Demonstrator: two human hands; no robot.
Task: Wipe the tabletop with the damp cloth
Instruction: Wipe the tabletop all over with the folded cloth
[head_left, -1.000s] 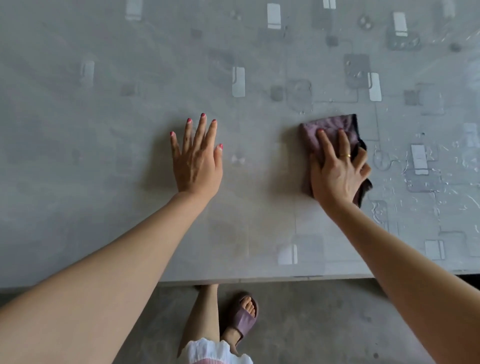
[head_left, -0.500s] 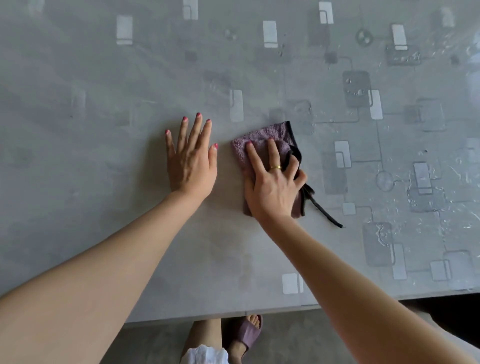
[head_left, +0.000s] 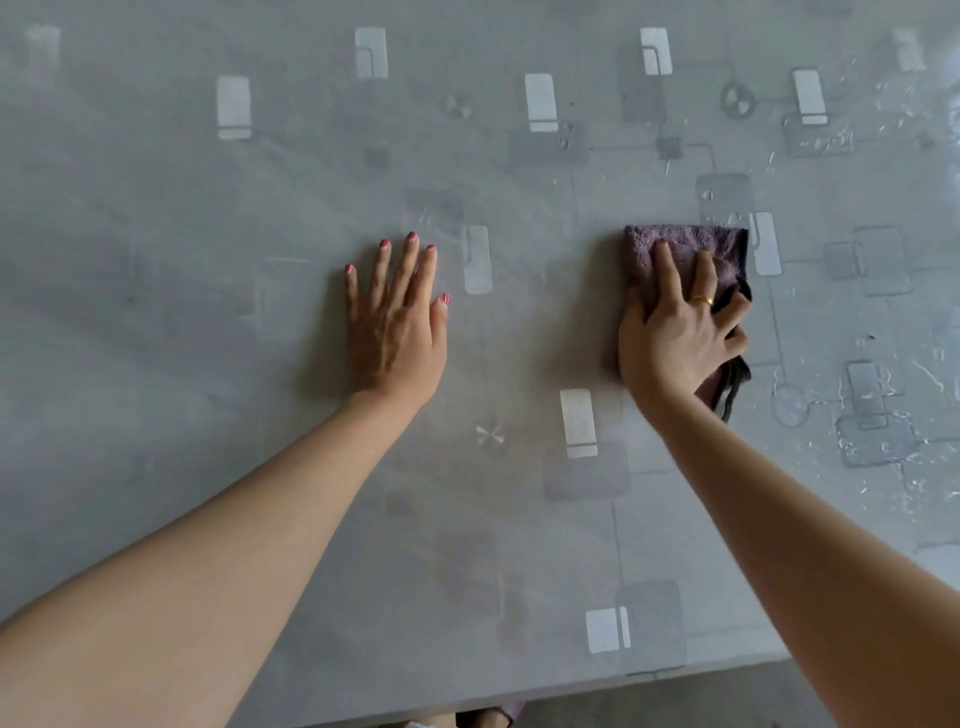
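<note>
**Cloth swept back out to the right**

Half a second ago the cloth (head_left: 685, 249) sat just beside the left hand (head_left: 397, 322); now it is well apart, out at 3 o'clock from it, on the counter (head_left: 208, 364). Right hand (head_left: 680, 332) presses the cloth flat, index and ring fingers stretched over it, little finger and thumb side curled at its edge: grip holding the cloth. Left hand has not moved, flat, fingers straight, holding nothing, bracing.

Streaks and droplets show at 2–4 o'clock past the cloth; the middle looks matte. Judgement: a side-to-side stroke is in progress, return pass; the wet right part is not yet covered, far part too.
</note>
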